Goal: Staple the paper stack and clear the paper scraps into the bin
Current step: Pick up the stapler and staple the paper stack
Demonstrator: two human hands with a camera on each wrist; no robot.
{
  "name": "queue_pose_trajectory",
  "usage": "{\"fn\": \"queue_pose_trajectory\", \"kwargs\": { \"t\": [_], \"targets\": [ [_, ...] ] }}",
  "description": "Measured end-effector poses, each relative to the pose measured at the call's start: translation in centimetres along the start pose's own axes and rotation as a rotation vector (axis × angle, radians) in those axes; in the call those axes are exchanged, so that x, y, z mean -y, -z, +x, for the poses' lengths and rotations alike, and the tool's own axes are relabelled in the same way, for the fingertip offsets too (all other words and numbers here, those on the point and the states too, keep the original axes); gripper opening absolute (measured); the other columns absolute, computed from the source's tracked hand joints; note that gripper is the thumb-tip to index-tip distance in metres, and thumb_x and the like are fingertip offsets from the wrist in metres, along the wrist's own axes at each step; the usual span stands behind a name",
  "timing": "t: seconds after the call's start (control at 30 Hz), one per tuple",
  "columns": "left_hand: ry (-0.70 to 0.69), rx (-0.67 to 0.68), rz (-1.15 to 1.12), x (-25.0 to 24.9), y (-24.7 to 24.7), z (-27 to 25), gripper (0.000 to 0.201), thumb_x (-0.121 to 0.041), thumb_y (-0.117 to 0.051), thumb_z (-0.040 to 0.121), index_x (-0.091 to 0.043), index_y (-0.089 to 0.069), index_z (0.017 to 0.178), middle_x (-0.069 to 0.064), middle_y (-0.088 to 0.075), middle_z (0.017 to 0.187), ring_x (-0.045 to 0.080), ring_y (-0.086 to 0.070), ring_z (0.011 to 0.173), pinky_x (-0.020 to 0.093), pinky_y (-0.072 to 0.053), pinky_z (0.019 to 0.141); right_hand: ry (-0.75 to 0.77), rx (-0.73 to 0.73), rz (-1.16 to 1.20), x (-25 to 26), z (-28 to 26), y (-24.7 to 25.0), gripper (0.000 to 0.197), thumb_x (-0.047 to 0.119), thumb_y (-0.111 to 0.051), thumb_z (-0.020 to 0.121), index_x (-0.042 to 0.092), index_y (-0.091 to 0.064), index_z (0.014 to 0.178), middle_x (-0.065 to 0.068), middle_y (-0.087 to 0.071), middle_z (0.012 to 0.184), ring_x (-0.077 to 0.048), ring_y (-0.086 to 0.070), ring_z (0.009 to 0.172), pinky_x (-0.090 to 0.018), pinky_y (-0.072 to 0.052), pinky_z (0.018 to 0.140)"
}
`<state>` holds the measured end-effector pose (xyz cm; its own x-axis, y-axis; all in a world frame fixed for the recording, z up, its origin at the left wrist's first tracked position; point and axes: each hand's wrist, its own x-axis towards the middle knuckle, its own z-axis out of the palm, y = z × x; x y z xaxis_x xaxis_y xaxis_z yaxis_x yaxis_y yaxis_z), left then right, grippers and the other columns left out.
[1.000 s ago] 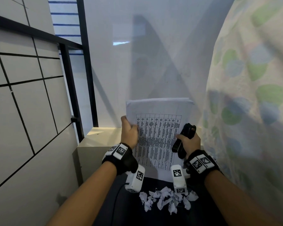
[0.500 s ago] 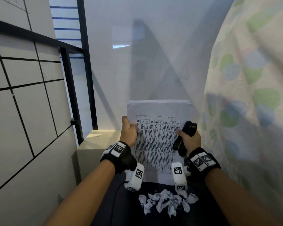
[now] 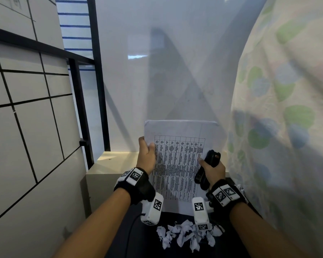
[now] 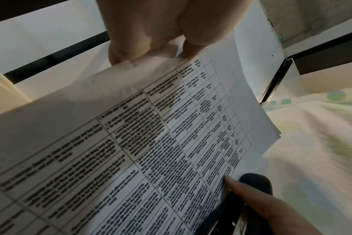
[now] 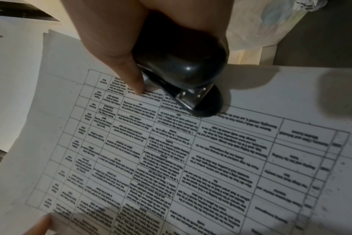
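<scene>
Stack (image 3: 177, 164) is up in front of you, held near upright, bottom edge down by the dark desk (image 3: 175, 254). Your L hand (image 3: 146, 157) pinches the stack's left edge, thumb on the printed face, fingers behind. Your R hand (image 3: 212, 169) is wrapped round the stapler (image 3: 207, 168), thumb tip pressing the sheet's right margin; stapler nose sits at that right edge. Can't tell if the edge is actually between the stapler's arms.

Handling, judged: stack is light, thin, floppy. It bows where unsupported, and the sheets look slightly fanned at the far corner in the L wrist view, so square the edges before you punch. Keep the L pinch close to the staple spot so pages don't slide. Stapler is hard plastic + metal, smooth, prob a bit slick; squeeze mid-body, not at the hinge.

Scraps (image 3: 185, 237) sit in a crumpled pile on the desk below your wrists: v light, springy, will scatter, so scoop w/ both hands cupped. No bin in view
</scene>
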<state>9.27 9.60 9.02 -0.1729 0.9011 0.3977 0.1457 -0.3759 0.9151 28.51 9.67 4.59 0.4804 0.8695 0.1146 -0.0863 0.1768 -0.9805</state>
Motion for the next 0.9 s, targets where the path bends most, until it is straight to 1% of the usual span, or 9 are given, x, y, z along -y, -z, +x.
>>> {"fn": "queue_pose_trajectory", "kwargs": {
  "t": [0.13, 0.2, 0.27, 0.33, 0.5, 0.63, 0.73, 0.83, 0.9],
  "targets": [
    [0.017, 0.004, 0.019, 0.0, 0.1, -0.1, 0.012, -0.011, -0.03, 0.1, -0.014, -0.032, 0.112, 0.006, -0.05, 0.106, 0.013, -0.053, 0.08, 0.018, -0.046, 0.064, -0.015, 0.007, -0.005, -0.1, 0.2, 0.0, 0.019, 0.011, -0.07, 0.08, 0.017, -0.054, 0.073, 0.0, -0.054, 0.071, -0.026, -0.054, 0.084, -0.034, -0.045, 0.081],
    [0.006, 0.0, 0.028, 0.1, 0.1, -0.2, 0.011, -0.01, -0.031, 0.1, -0.015, -0.031, 0.109, 0.006, -0.049, 0.106, 0.011, -0.051, 0.078, 0.016, -0.045, 0.059, -0.016, 0.008, -0.005, -0.1, 0.2, 0.1, 0.016, 0.011, -0.07, 0.079, 0.014, -0.055, 0.077, -0.003, -0.055, 0.074, -0.026, -0.054, 0.084, -0.034, -0.045, 0.081],
    [0.0, -0.011, 0.013, -0.3, 0.0, -0.2, 0.013, -0.007, -0.031, 0.099, -0.015, -0.029, 0.109, 0.006, -0.049, 0.107, 0.017, -0.05, 0.087, 0.021, -0.042, 0.064, -0.005, -0.011, -0.003, 0.1, 0.2, 0.0, 0.016, 0.01, -0.071, 0.079, 0.01, -0.056, 0.084, -0.005, -0.056, 0.077, -0.026, -0.054, 0.086, -0.035, -0.046, 0.083],
    [-0.012, -0.036, -0.01, -0.8, -0.1, 0.1, 0.014, -0.005, -0.031, 0.098, -0.015, -0.028, 0.108, 0.007, -0.049, 0.105, 0.019, -0.05, 0.09, 0.021, -0.042, 0.065, 0.01, -0.025, 0.022, 0.4, 0.2, -0.2, 0.017, 0.01, -0.071, 0.079, 0.015, -0.055, 0.078, -0.002, -0.055, 0.075, -0.026, -0.055, 0.085, -0.039, -0.048, 0.086],
    [0.011, -0.061, -0.035, -0.4, 0.0, 0.5, 0.024, -0.001, -0.036, 0.094, -0.019, -0.028, 0.108, 0.018, -0.05, 0.119, 0.03, -0.052, 0.109, 0.036, -0.045, 0.089, 0.018, -0.008, 0.02, 0.3, 0.1, -0.2, 0.017, 0.01, -0.071, 0.079, 0.011, -0.055, 0.085, -0.002, -0.055, 0.075, -0.025, -0.054, 0.084, -0.035, -0.046, 0.082],
    [0.072, -0.022, -0.059, -0.3, 0.0, -0.1, 0.014, -0.008, -0.033, 0.098, -0.014, -0.034, 0.111, 0.006, -0.05, 0.097, 0.015, -0.05, 0.078, 0.026, -0.04, 0.066, 0.014, 0.018, -0.032, -0.2, -0.2, 0.1, 0.018, 0.009, -0.07, 0.08, 0.005, -0.054, 0.088, -0.008, -0.055, 0.08, -0.025, -0.053, 0.083, -0.032, -0.041, 0.078],
    [0.042, -0.032, -0.083, -1.8, 0.2, 0.6, 0.018, -0.011, -0.033, 0.098, -0.011, -0.038, 0.115, 0.003, -0.052, 0.093, 0.016, -0.05, 0.083, 0.028, -0.043, 0.071, 0.01, 0.031, -0.048, 0.0, 0.0, 0.2, 0.018, 0.009, -0.07, 0.08, 0.006, -0.053, 0.088, -0.006, -0.054, 0.077, -0.025, -0.053, 0.083, -0.033, -0.042, 0.078],
    [-0.005, -0.028, -0.071, -3.2, 0.5, 1.6, 0.008, -0.009, -0.033, 0.098, -0.011, -0.034, 0.106, -0.003, -0.045, 0.081, 0.007, -0.045, 0.07, 0.02, -0.039, 0.058, 0.012, 0.028, -0.051, -0.1, 0.1, 0.3, 0.018, 0.008, -0.069, 0.08, 0.006, -0.053, 0.088, -0.004, -0.053, 0.074, -0.025, -0.052, 0.083, -0.033, -0.042, 0.077],
    [-0.02, -0.028, -0.05, -3.5, 0.6, 1.7, 0.007, -0.009, -0.032, 0.098, -0.011, -0.031, 0.105, -0.005, -0.043, 0.08, 0.005, -0.044, 0.068, 0.019, -0.037, 0.057, 0.015, 0.027, -0.051, -0.1, 0.0, 0.3, 0.017, 0.008, -0.069, 0.08, 0.006, -0.053, 0.085, -0.004, -0.053, 0.073, -0.025, -0.052, 0.082, -0.033, -0.041, 0.077]
  ]
}}
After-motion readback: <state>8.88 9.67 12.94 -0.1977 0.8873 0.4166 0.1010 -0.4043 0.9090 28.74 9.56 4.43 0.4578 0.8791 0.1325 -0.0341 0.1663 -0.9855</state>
